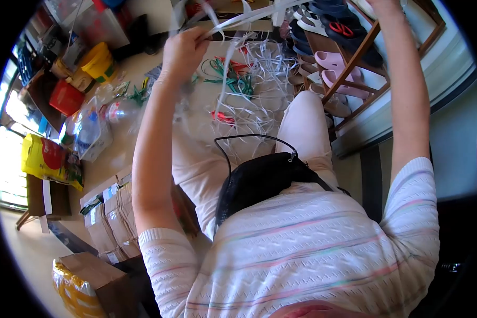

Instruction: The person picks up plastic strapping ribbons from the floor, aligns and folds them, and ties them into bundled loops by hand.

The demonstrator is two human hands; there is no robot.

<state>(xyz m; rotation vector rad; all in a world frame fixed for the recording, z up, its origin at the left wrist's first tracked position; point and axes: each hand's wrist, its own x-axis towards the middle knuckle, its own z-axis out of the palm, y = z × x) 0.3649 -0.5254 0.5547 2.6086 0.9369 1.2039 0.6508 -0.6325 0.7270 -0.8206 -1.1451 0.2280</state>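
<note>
My left hand [185, 49] is raised at the upper middle, its fingers closed in a pinch on a white plastic strip [249, 18]. The strip stretches from there up and right, past the top edge of the view. Loose blurred ends hang about the left hand. Only the lower part of my right hand [385, 4] shows at the top right; its fingers are cut off, so what they hold is hidden. Below, between my knees and beyond, a tangled heap of white strips [267, 69] lies on the floor, with green strips [238, 82] and red strips [223, 117] among it.
A black bag [265, 180] sits on my lap. To the right stands a wooden shoe rack [355, 58] with pink clogs [336, 66]. At left are a yellow bucket [98, 62], a red bucket [66, 98], plastic bottles [90, 124], a yellow sack [47, 159] and cardboard boxes [108, 222].
</note>
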